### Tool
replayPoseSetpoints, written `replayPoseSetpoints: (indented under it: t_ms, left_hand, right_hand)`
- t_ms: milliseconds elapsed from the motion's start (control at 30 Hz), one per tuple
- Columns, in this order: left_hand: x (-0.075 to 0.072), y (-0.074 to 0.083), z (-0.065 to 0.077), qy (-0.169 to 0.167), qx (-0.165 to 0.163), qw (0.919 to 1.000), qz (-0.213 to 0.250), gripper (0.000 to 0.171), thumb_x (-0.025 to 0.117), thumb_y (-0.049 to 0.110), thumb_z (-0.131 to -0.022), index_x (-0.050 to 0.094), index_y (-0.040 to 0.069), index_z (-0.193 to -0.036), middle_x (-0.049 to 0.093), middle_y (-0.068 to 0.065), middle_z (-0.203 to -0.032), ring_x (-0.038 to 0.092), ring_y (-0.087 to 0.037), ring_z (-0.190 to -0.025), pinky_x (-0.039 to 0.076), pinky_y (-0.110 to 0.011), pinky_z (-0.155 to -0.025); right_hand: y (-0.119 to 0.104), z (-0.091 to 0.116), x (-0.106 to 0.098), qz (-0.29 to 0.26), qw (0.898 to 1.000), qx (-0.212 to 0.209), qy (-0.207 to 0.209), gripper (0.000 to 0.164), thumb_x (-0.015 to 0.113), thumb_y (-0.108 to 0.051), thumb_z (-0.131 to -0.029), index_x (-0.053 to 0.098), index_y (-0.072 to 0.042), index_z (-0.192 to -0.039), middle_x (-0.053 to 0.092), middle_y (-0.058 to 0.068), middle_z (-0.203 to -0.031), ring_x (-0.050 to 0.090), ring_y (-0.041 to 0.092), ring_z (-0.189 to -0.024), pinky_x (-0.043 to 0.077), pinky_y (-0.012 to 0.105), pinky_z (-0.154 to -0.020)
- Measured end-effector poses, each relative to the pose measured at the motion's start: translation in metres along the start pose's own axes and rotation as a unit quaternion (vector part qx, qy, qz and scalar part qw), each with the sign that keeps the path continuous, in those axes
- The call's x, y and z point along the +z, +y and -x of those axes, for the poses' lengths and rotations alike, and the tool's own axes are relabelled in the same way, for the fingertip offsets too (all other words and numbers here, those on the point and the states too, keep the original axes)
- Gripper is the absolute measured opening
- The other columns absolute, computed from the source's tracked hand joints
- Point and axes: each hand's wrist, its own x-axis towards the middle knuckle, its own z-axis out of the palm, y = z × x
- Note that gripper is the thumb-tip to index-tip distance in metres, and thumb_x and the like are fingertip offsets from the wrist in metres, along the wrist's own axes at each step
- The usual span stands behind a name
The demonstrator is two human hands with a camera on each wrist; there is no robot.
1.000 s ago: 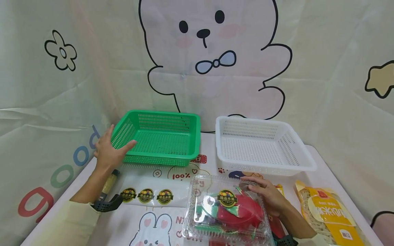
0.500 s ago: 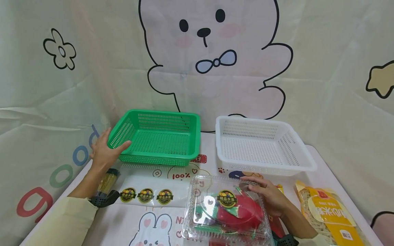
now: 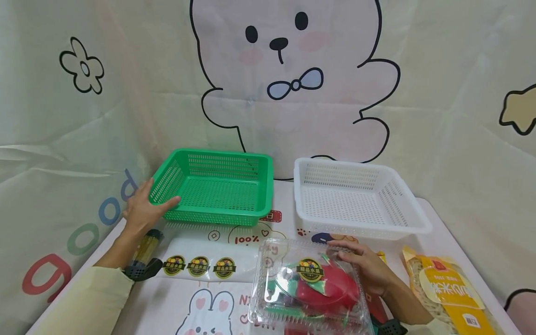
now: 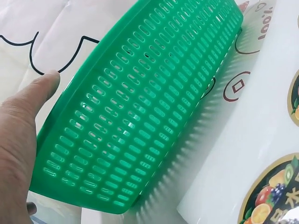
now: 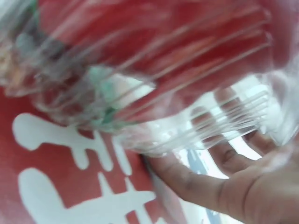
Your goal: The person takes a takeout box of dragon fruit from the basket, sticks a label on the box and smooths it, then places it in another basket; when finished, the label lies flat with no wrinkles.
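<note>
My left hand [image 3: 144, 204] is spread at the front left corner of the green plastic basket [image 3: 217, 216]. Its thumb [image 4: 39, 91] lies straight along the basket's rim in the left wrist view. My right hand [image 3: 368, 265] holds a clear plastic clamshell box [image 3: 268, 279] by its right side, fingers at its far corner. Inside the box is a large red fruit with green tips [image 3: 335, 288], beside darker items blurred by the plastic. A round black-and-gold sticker [image 3: 310, 270] is on the lid. In the right wrist view, fingers [image 5: 201, 186] show under the box's ribbed edge.
A white basket [image 3: 356, 228] stands at the back right. A white sheet with three round fruit stickers [image 3: 198, 266] lies in the middle. A yellow bag [image 3: 452, 293] is at right. Under the box is a red package [image 5: 70, 163]; a yellow-filled cylinder [image 3: 146, 246] is by my left wrist.
My left hand has shifted slightly left and toward me along the green basket's corner, uncovering more of the yellow-filled cylinder. My right hand and the clamshell box have stayed in place.
</note>
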Motion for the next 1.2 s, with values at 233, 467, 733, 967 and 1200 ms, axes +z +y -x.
replayPoseSetpoints:
  t_ms: [233, 467, 733, 967, 1200]
  left_hand:
    - [0.0, -0.001, -0.002, -0.01, -0.006, 0.9997, -0.021, 0.11, 0.068, 0.06, -0.079, 0.013, 0.001, -0.153, 0.011, -0.028, -0.154, 0.01, -0.059, -0.133, 0.006, -0.08, -0.09]
    - [0.0, -0.001, -0.003, -0.023, -0.005, 0.9994, -0.026, 0.113, 0.067, 0.062, -0.079, 0.012, -0.004, -0.152, 0.009, -0.029, -0.154, 0.009, -0.059, -0.133, 0.004, -0.081, -0.089]
    - [-0.002, -0.001, -0.004, -0.034, -0.009, 0.9988, -0.034, 0.114, 0.067, 0.063, -0.079, 0.011, -0.004, -0.152, 0.009, -0.028, -0.154, 0.009, -0.06, -0.132, 0.005, -0.081, -0.089]
    - [-0.003, 0.001, -0.003, -0.041, -0.01, 0.9985, -0.034, 0.113, 0.067, 0.062, -0.079, 0.011, -0.004, -0.152, 0.008, -0.028, -0.155, 0.009, -0.061, -0.132, 0.005, -0.081, -0.088]
    - [-0.003, 0.001, -0.003, -0.041, -0.016, 0.9982, -0.041, 0.113, 0.068, 0.061, -0.079, 0.011, -0.004, -0.152, 0.009, -0.028, -0.154, 0.01, -0.06, -0.132, 0.006, -0.081, -0.089]
  right_hand:
    - [0.003, 0.0, 0.002, -0.001, 1.0, -0.008, 0.025, 0.037, 0.036, -0.004, -0.103, 0.052, -0.002, -0.137, 0.051, 0.01, -0.127, 0.057, 0.028, -0.112, 0.046, 0.054, -0.087]
    - [-0.001, -0.001, 0.007, 0.019, 0.998, -0.012, 0.06, 0.036, 0.04, -0.004, -0.102, 0.062, -0.009, -0.13, 0.044, -0.001, -0.136, 0.051, 0.02, -0.118, 0.046, 0.053, -0.088]
    - [-0.02, -0.005, 0.015, -0.014, 0.999, -0.016, 0.032, 0.037, 0.038, -0.003, -0.103, 0.06, -0.01, -0.132, 0.058, 0.008, -0.126, 0.06, 0.027, -0.109, 0.049, 0.048, -0.086]
    - [-0.044, -0.009, 0.024, 0.049, 0.995, -0.004, 0.09, 0.034, 0.044, -0.01, -0.102, 0.063, -0.016, -0.13, 0.055, 0.005, -0.127, 0.058, 0.025, -0.109, 0.048, 0.053, -0.084]
    - [-0.067, -0.017, 0.033, 0.066, 0.988, 0.011, 0.137, 0.03, 0.05, -0.016, -0.101, 0.066, -0.022, -0.126, 0.057, 0.005, -0.128, 0.059, 0.03, -0.111, 0.046, 0.055, -0.085]
